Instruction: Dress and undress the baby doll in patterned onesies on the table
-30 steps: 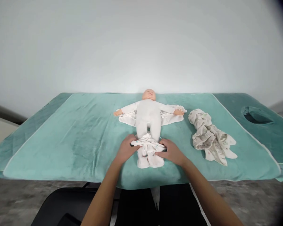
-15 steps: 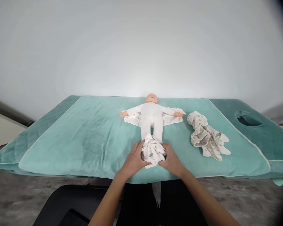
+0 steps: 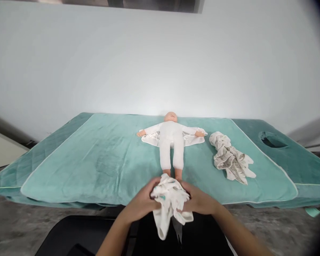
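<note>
Two bare hands, one garment between them. Left hand (image 3: 144,199): fingers curled around one side of a white printed garment (image 3: 170,195), gripping it. Right hand (image 3: 201,200): fingers closed on the opposite side of the same garment. Garment: white, small coloured print with a green patch, bunched at the top, loose ends hanging; held at the near edge of the surface (image 3: 74,167), its lower part in front of the person's dark clothing (image 3: 154,238). Whether its top touches the doll's feet cannot be told.

One doll (image 3: 172,135): white body, on its back, head near the wall (image 3: 96,64), arms spread wide, legs straight and slightly parted, bare feet towards the person and partly hidden by the garment.

One white printed cloth (image 3: 151,140): spread flat beneath the doll's arms, showing on both sides of the torso.

One crumpled printed bundle of fabric (image 3: 230,158): on the surface to the right of the doll, apart from it.

One green cover, paler in the middle and darker at the ends, an oval opening (image 3: 272,140) at the right end.

One black chair (image 3: 77,234): below the near edge, left, on grey floor (image 3: 8,224).
</note>
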### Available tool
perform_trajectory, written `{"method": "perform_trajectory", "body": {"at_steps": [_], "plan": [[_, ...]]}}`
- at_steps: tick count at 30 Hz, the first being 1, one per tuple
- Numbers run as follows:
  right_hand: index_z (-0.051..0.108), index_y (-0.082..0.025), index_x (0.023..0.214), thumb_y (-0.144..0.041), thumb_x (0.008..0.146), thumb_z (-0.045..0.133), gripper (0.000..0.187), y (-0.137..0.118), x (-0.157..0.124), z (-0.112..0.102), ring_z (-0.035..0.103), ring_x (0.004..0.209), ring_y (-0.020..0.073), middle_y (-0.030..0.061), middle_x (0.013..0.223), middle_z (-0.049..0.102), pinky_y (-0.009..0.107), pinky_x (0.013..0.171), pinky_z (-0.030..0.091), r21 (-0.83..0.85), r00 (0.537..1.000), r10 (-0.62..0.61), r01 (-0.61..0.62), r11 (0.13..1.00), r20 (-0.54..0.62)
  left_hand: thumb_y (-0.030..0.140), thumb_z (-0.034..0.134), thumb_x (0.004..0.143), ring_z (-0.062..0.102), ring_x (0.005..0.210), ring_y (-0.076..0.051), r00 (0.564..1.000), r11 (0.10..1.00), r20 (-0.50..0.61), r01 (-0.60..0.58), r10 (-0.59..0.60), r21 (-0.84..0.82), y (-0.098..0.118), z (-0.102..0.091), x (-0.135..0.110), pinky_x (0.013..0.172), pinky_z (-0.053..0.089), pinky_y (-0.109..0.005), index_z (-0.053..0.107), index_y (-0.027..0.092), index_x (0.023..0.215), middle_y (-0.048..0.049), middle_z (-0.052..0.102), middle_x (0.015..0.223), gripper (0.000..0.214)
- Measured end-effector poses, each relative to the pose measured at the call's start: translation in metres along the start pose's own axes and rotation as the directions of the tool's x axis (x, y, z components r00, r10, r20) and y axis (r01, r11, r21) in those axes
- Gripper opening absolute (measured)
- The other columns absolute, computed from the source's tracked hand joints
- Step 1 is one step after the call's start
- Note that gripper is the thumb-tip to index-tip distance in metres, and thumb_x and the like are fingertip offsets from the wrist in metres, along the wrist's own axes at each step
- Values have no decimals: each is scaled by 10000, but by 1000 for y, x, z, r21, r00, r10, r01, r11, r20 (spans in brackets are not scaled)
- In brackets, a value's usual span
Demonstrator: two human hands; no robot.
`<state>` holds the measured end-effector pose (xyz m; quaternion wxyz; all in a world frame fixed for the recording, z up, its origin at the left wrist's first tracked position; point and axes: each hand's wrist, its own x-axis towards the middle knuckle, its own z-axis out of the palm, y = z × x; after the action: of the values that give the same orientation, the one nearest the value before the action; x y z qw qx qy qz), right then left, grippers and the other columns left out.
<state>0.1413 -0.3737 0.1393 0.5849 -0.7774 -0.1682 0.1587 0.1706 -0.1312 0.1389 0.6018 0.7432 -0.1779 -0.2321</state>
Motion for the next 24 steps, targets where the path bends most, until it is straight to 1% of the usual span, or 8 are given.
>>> {"method": "perform_trajectory", "body": {"at_steps": [6,8,10,12,16,18,20,24], "plan": [[568,-233,1156,-515,701,824,593,-37,86,-11,569,930,221,26,1040,608,317,766,473,-75,993,-90,96,993,81,341,693,782,587,1208,-291,932,995,-354,-46,76,94,8,-82,25,995,502,-363,520,245,1372,-74,592,1378,622],[552,-240,1198,-527,753,784,578,-42,111,-21,559,958,218,42,1099,597,325,798,465,-82,979,-165,175,981,115,338,723,759,573,1229,-288,966,988,-249,-30,68,152,18,-108,26,1003,499,-354,484,259,1419,-71,574,1401,706],[575,-231,1144,-533,838,699,448,-45,126,-31,547,932,195,45,1094,592,323,810,452,-46,966,-232,239,970,116,316,742,742,600,1174,-273,999,963,-5,50,-51,266,37,-129,19,966,512,-326,506,267,1420,-53,613,1343,719],[594,-213,1006,-513,884,651,329,-47,132,-36,526,860,165,26,999,593,300,774,433,8,955,-283,284,959,92,330,730,765,634,1088,-255,966,908,173,109,-193,406,60,-143,9,904,522,-291,595,267,1350,-30,669,1239,604],[557,-202,860,-469,894,643,283,-51,141,-33,464,749,131,-12,833,542,266,690,379,61,938,-347,346,936,-6,327,802,659,657,1031,-289,962,895,179,111,-205,432,98,-153,4,828,529,-268,708,225,1218,-37,707,1174,575],[543,-205,865,-473,907,617,281,-50,153,-31,449,727,127,-22,805,516,264,689,379,90,929,-356,365,927,-102,358,757,693,666,940,-285,975,886,116,120,-190,448,103,-154,16,753,527,-275,740,201,1123,-52,729,1060,458],[524,-207,865,-465,925,584,271,-44,171,-32,466,738,132,-23,800,506,269,711,397,71,909,-359,381,922,-214,401,656,779,659,847,-269,989,825,-65,147,-133,545,95,-154,35,696,513,-297,739,206,1022,-56,724,937,323],[548,-199,919,-314,953,536,121,-18,209,-47,555,919,184,33,949,588,326,840,440,-342,883,-414,328,881,-221,301,574,817,643,986,-329,895,637,-432,272,108,722,58,-147,80,857,507,-436,650,207,1180,-111,674,1170,383]]}}
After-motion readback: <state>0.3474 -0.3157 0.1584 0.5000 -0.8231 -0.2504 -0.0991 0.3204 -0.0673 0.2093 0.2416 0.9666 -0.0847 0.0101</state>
